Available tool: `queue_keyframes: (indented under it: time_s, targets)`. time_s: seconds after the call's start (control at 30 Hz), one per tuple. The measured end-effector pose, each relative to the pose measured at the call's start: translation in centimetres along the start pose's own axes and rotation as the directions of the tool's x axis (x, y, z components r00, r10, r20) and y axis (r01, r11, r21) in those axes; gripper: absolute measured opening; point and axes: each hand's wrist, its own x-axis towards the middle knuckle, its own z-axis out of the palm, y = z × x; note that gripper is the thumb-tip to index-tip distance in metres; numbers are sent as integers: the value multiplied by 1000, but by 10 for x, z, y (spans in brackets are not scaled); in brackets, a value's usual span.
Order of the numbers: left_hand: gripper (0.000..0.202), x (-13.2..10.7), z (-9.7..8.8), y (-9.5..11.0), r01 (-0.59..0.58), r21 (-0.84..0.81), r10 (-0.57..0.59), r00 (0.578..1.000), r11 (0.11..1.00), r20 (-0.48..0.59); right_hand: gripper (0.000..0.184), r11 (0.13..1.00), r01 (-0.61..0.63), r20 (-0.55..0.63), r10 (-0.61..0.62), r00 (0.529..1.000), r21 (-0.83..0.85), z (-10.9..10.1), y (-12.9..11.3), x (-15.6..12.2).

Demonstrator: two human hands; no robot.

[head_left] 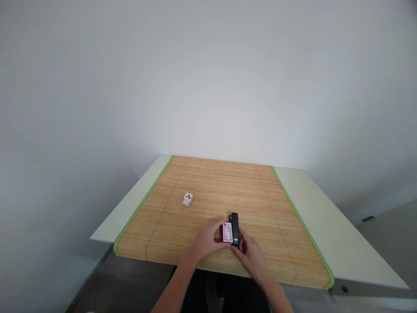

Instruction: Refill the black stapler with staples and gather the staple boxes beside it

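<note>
My left hand (208,240) is curled round a small red-and-white box (227,232) near the front edge of a bamboo mat (260,204). My right hand (252,254) holds the near end of a black stapler (235,228) that lies right beside the box, touching it. Both hands meet at the middle front of the mat. A second small red-and-white box (187,199) lies alone to the left and farther back.
The bamboo mat has a green border and covers most of a pale table (329,217), which stands against a plain white wall. Bare table strips show on the left and right of the mat. Grey floor lies beyond the right edge.
</note>
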Motion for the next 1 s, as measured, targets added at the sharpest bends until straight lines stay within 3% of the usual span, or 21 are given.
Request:
queue_keyframes:
  time_s: [0.4,0.57,0.6,0.67,0.73,0.8,0.87,0.93,1.0]
  targets:
    - [81,-4,6,-12,-29,20,29,1000,999,-3,63,999,17,1,-17,1000,36,1,3,1]
    - [108,-13,4,-10,6,-5,-6,1000,1000,-14,65,998,-7,-4,7,1000,57,5,9,2]
    - [106,-14,-1,-11,18,-7,-18,999,1000,-45,67,998,-11,-8,12,1000,67,6,10,1]
    - [82,-13,-19,-17,45,31,-39,984,999,-172,70,997,-12,-15,13,1000,71,7,13,1]
    - [55,-7,-46,-30,92,141,-34,930,986,-366,71,998,-5,-23,7,1000,58,8,16,1]
    - [49,2,-78,-49,148,266,4,868,953,-497,72,999,5,-29,-4,1000,50,9,17,1]
    - [56,11,-107,-71,197,348,24,842,916,-539,73,998,12,-33,-10,999,54,9,18,1]
    - [65,18,-126,-89,212,378,7,865,901,-502,73,998,12,-32,-10,999,63,9,19,2]
    - [63,23,-134,-100,210,354,-34,895,911,-445,74,998,6,-27,-4,1000,65,10,19,2]
